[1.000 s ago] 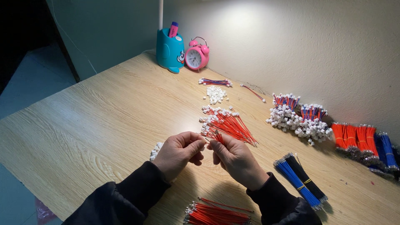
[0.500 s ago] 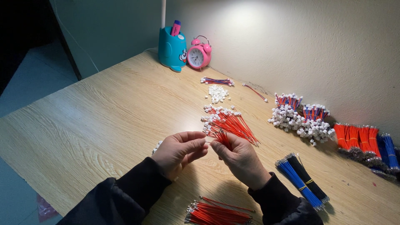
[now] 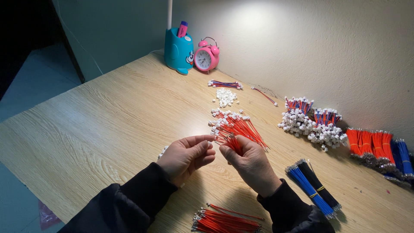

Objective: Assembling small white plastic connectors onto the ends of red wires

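Note:
My left hand (image 3: pixel 186 155) and my right hand (image 3: pixel 250 162) meet over the wooden table (image 3: pixel 108 125), fingertips close together. My right hand pinches a few short red wires (image 3: pixel 233 142). My left hand's thumb and fingers pinch something tiny at the wire ends; it looks like a small white connector, but I cannot tell for sure. Just beyond the hands lies a fan of red wires with white connectors (image 3: pixel 235 125). A few white connectors (image 3: pixel 163 151) peek out from behind my left hand.
A bundle of loose red wires (image 3: pixel 226 221) lies near the front edge. Blue and black wire bundles (image 3: pixel 314 187) lie right. Farther back: white connector pile (image 3: pixel 225 97), finished wired connectors (image 3: pixel 312 123), orange and blue bundles (image 3: pixel 379 146), teal pen holder (image 3: pixel 178 51), pink alarm clock (image 3: pixel 205 57).
Both hands stay together at the same spot; the fingers shift slightly around the wire ends. Nothing on the table has moved.

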